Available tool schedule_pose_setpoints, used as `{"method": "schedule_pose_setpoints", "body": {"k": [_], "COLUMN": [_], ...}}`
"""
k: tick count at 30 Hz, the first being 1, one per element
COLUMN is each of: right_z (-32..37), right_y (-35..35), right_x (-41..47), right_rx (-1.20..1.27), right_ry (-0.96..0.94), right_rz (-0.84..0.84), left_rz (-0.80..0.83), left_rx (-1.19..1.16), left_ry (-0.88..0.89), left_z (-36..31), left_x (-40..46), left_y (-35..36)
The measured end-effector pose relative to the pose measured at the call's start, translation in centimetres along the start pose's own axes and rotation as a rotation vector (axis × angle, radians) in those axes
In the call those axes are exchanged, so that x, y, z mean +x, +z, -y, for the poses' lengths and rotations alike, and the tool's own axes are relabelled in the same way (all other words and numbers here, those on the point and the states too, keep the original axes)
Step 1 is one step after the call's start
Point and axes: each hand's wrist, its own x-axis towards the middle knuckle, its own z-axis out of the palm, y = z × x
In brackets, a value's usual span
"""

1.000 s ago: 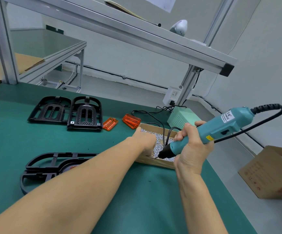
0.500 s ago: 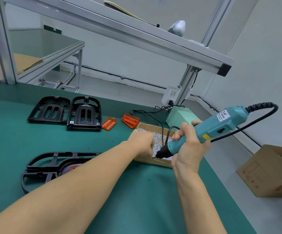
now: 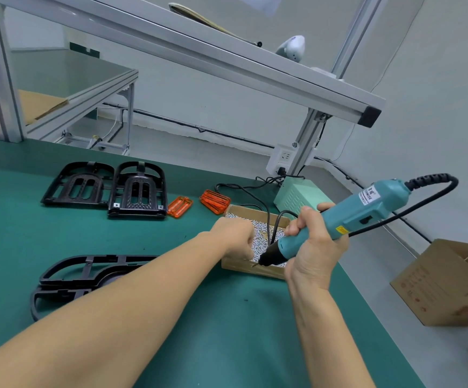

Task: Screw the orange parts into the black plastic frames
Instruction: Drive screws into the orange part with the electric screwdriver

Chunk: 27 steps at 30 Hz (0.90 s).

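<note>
Now the teal screwdriver [image 3: 347,219] is gripped by the right hand [image 3: 315,247], its tip at the near edge of the screw box [image 3: 252,268]. The left hand [image 3: 234,238] is curled over the box; whether a screw is pinched cannot be told. Black frames [image 3: 136,191] and orange parts [image 3: 214,201] are seen at 11 o'clock, another frame [image 3: 67,281] at 9 o'clock. Bare green table [image 3: 227,331] is left near the body, its edge running at 3 o'clock. A black cable [image 3: 266,217] is draped across the box.
</note>
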Motion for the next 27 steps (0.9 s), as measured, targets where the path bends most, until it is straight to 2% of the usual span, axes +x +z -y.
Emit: {"method": "schedule_pose_setpoints", "body": {"k": [7,14,20,27], "right_z": [0.1,0.7,1.4,1.7], "right_y": [0.8,2.1,4.2,6.4], "right_x": [-0.4,-1.3,-2.8,-5.1], "right_rx": [0.037,0.231,0.394,0.476], "right_ry": [0.026,0.126,0.213,0.271], "right_rz": [0.014,0.055,0.126,0.227], "left_rz": [-0.196,-0.293,-0.332,-0.4], "left_rx": [-0.626,-1.201,-1.436,-1.454], "left_ry": [-0.087,-0.117,-0.204,-0.195], "left_z": [1.4,4.2,5.6,6.1], "left_x": [-2.3,-7.9,-13.6,-17.4], "left_y": [-1.0,-1.6,-1.5,-1.8]}}
